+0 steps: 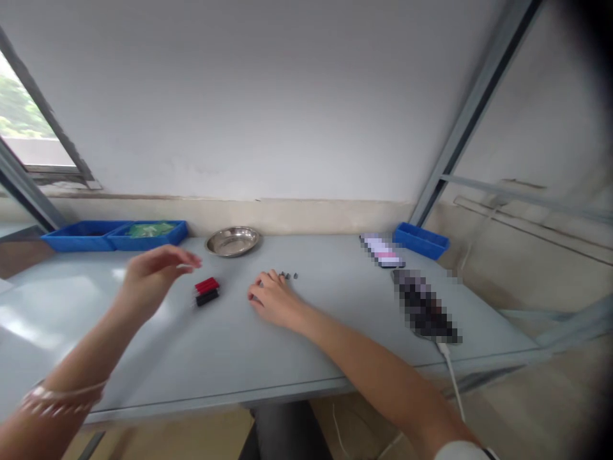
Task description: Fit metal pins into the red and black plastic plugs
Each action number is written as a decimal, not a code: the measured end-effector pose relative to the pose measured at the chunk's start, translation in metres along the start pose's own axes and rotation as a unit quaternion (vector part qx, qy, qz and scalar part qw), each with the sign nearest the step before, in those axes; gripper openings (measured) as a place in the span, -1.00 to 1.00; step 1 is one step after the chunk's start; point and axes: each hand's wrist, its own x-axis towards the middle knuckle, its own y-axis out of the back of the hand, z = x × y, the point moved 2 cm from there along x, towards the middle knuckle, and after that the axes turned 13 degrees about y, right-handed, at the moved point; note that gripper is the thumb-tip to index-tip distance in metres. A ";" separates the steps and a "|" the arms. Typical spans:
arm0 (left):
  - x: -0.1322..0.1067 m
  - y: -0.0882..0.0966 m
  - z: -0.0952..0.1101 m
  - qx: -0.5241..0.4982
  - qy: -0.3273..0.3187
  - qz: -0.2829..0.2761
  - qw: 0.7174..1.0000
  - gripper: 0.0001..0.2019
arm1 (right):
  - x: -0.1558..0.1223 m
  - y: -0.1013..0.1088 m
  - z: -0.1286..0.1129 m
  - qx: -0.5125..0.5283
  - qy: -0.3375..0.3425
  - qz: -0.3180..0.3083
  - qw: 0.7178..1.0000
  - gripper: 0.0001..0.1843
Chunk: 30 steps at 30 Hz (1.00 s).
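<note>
My left hand hovers above the left part of the grey table, its fingers stretched out and apart from the thumb, with nothing visible between them. Just right of it lie a red cylinder-like piece and a black one, side by side. They look like small plastic handles or covers; their exact kind is unclear. Palm down at the middle of the table, my right hand rests with bent, slightly spread fingers. Several tiny dark pieces lie right by its fingertips, too small to name. What is under the palm is hidden.
A round metal dish stands near the wall. Two blue trays sit at the back left, one with a green bag. At right are a lit phone, a dark phone with a white cable, and a blue bin.
</note>
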 end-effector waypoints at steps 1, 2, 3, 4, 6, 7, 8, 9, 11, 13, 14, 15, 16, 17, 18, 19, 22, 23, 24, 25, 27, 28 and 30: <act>0.011 -0.016 -0.002 -0.006 -0.009 -0.045 0.999 -0.87 | 0.000 0.000 0.000 -0.002 0.003 0.002 1.000 -0.88; 0.021 -0.031 -0.005 0.022 -0.021 -0.074 0.997 -0.81 | -0.001 0.000 0.001 -0.005 0.006 0.006 1.000 -0.88; 0.029 -0.043 -0.008 0.061 -0.037 -0.075 0.995 -0.76 | -0.001 0.000 0.001 -0.006 0.008 0.010 1.000 -0.88; 0.034 -0.054 -0.012 0.092 -0.050 -0.074 0.992 -0.73 | -0.002 0.000 0.002 -0.007 0.009 0.014 1.000 -0.88; 0.037 -0.068 -0.022 0.112 -0.069 -0.039 0.991 -0.70 | -0.003 0.000 0.004 -0.001 -0.001 0.019 1.000 -0.89; 0.035 -0.071 -0.027 0.114 -0.078 -0.030 0.990 -0.70 | -0.004 0.000 0.005 0.005 -0.007 0.020 1.000 -0.90; 0.032 -0.074 -0.031 0.126 -0.090 -0.045 0.987 -0.70 | -0.004 -0.001 0.007 0.011 -0.010 0.022 1.000 -0.90; 0.029 -0.074 -0.034 0.133 -0.099 -0.051 0.985 -0.70 | -0.004 -0.001 0.008 0.016 -0.011 0.025 1.000 -0.89; 0.022 -0.072 -0.037 0.135 -0.108 -0.057 0.983 -0.75 | -0.004 -0.002 0.010 0.024 -0.007 0.031 0.999 -0.90; 0.018 -0.069 -0.036 0.117 -0.100 -0.051 0.987 -0.80 | -0.004 -0.004 0.011 0.029 -0.006 0.034 0.999 -0.90; 0.017 -0.068 -0.035 0.100 -0.089 -0.049 0.990 -0.82 | -0.004 -0.004 0.011 0.031 -0.008 0.035 0.999 -0.90; 0.017 -0.067 -0.033 0.077 -0.076 -0.050 0.993 -0.83 | -0.004 -0.004 0.011 0.032 -0.009 0.036 0.999 -0.89; 0.018 -0.067 -0.032 0.046 -0.059 -0.054 0.996 -0.84 | -0.004 -0.005 0.011 0.032 -0.011 0.036 0.999 -0.89; 0.019 -0.067 -0.032 0.009 -0.041 -0.061 0.997 -0.84 | -0.005 -0.005 0.011 0.032 -0.012 0.036 0.999 -0.89; 0.020 -0.068 -0.032 -0.031 -0.022 -0.070 0.997 -0.84 | -0.005 -0.005 0.010 0.032 -0.013 0.036 0.999 -0.88; 0.021 -0.068 -0.032 -0.072 -0.002 -0.079 0.994 -0.84 | -0.005 -0.005 0.010 0.032 -0.014 0.036 0.999 -0.88; 0.023 -0.069 -0.034 -0.157 0.055 -0.089 0.982 -0.84 | -0.005 -0.005 0.010 0.031 -0.017 0.034 0.999 -0.88; 0.022 -0.069 -0.035 -0.169 0.069 -0.088 0.979 -0.84 | -0.005 -0.005 0.010 0.030 -0.018 0.034 0.999 -0.88; 0.022 -0.069 -0.035 -0.176 0.079 -0.088 0.977 -0.84 | -0.005 -0.005 0.010 0.030 -0.019 0.033 0.999 -0.88; 0.022 -0.069 -0.035 -0.181 0.086 -0.089 0.976 -0.84 | -0.005 -0.004 0.010 0.029 -0.019 0.033 0.999 -0.88; 0.021 -0.070 -0.034 -0.192 0.095 -0.092 0.972 -0.85 | -0.004 -0.004 0.010 0.027 -0.018 0.032 0.999 -0.88; 0.020 -0.070 -0.034 -0.200 0.098 -0.096 0.970 -0.85 | -0.004 -0.004 0.010 0.026 -0.018 0.031 0.999 -0.89; 0.020 -0.071 -0.034 -0.218 0.103 -0.102 0.965 -0.85 | -0.004 -0.003 0.009 0.027 -0.018 0.031 0.999 -0.89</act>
